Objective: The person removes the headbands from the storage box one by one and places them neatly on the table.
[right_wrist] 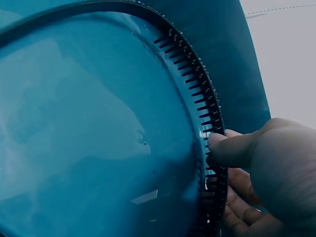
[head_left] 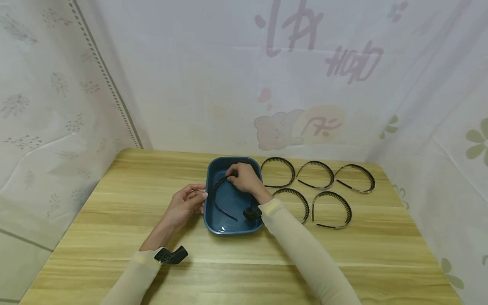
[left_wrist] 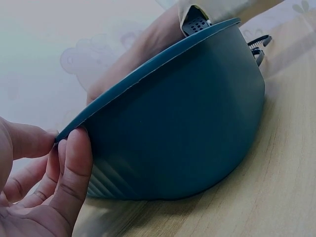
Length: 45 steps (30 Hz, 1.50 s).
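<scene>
A blue plastic basin (head_left: pixel 213 231) with rounded corners stands on the wooden table. Its left rim is pinched between the thumb and fingers of my left hand (head_left: pixel 187 201), as the left wrist view shows close up. My right hand (head_left: pixel 245 178) reaches inside the basin and pinches a black toothed headband (right_wrist: pixel 210 106) at its curved band. In the head view this headband (head_left: pixel 216 199) curves along the basin's left side, one end pointing toward the front. Part of the band is hidden behind my right hand.
To the right of the basin lie several similar headbands in two rows, among them one at the far right (head_left: pixel 370 180) and one in the front row (head_left: pixel 348 212). The wooden table (head_left: pixel 95 237) meets a printed white curtain (head_left: pixel 190 84) behind.
</scene>
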Motion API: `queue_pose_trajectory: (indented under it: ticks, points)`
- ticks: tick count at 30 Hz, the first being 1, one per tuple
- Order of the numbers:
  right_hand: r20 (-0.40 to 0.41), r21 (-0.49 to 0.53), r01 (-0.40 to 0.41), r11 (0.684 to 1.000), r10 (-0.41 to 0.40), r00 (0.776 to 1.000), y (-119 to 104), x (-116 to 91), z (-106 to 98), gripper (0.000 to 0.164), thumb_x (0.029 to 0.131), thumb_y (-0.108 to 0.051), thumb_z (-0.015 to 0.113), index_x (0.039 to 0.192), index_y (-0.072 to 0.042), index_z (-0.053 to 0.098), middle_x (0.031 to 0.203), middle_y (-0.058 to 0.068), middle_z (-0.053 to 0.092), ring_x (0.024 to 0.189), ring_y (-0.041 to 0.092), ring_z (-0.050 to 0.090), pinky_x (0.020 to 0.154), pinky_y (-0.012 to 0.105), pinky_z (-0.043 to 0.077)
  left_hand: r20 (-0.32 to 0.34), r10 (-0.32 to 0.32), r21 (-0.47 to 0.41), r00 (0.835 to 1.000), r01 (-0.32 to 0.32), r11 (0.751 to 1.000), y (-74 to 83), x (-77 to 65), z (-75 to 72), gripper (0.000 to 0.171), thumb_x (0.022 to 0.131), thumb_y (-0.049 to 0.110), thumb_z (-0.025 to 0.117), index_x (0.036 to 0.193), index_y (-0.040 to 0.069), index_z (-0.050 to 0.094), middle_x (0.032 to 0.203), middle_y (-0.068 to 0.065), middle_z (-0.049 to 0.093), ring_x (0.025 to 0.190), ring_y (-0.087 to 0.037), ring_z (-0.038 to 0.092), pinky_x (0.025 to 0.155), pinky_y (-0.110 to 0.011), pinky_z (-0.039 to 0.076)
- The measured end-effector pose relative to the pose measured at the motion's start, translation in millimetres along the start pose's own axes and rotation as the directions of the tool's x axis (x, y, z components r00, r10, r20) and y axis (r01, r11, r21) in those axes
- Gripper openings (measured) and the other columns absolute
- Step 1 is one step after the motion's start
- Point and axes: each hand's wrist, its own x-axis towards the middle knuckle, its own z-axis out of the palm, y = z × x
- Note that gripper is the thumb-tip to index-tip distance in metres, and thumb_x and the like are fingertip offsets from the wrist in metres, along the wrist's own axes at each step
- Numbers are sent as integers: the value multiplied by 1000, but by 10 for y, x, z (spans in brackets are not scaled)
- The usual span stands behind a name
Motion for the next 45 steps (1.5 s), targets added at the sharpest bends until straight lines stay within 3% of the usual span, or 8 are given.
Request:
queue_pose_trajectory:
  ticks: [8,16,25,33,36,39,45]
  points:
    - [-90,104,45,994,-36,995,-14,-12,2,11,104,-15,62,110,-17,70,104,2,73,89,15,68,78,32,56,14,17,-9,1000,-17,1000,-6,-28,-25,35,101,6,63,133,-3,50,88,5,67,71,-9,63,65,-22,58]
    - [-231,218,110,970,-58,971,-18,-29,-24,10,102,-13,64,109,-18,69,100,1,73,80,15,65,73,31,53,24,22,-11,999,-21,1000,5,-35,-18,32,101,5,63,130,-2,51,88,5,67,70,-8,62,64,-22,57]
    - [-328,376,139,916,-9,945,-31,-28,-53,11,102,-19,66,112,-17,70,104,3,73,92,15,67,80,27,56,19,25,-24,1000,-25,999,5,-20,-12,31,101,3,62,129,-4,51,87,5,67,71,-9,62,64,-22,58]
    - [-440,554,228,801,49,897,-48,-1,-73,14,97,-9,69,111,-6,71,100,16,74,86,32,70,70,32,62,1,25,-13,1000,-25,1000,1,-20,-11,32,101,2,61,130,-6,50,86,4,67,71,-9,62,64,-22,57]
    - [-475,586,249,771,78,877,-58,-12,-92,14,96,-5,70,109,-2,71,99,20,74,84,36,70,68,35,63,-8,21,-6,1000,-21,1000,-4,-23,-1,33,101,2,61,130,-7,49,86,5,67,71,-8,62,64,-22,57]
    - [-501,598,263,757,97,860,-66,-31,-141,13,95,-3,70,107,1,71,99,23,73,83,40,70,66,35,63,-7,23,8,1000,-23,1000,-11,-20,11,34,101,3,62,131,-8,48,86,7,66,72,-8,61,65,-22,57]
    - [-536,581,244,776,141,832,-82,-91,-325,13,95,-6,71,107,-1,70,98,22,74,84,38,71,66,27,62,-4,29,23,1000,-29,999,-18,-15,22,38,101,3,62,134,-9,47,86,6,66,72,-8,61,65,-22,57]
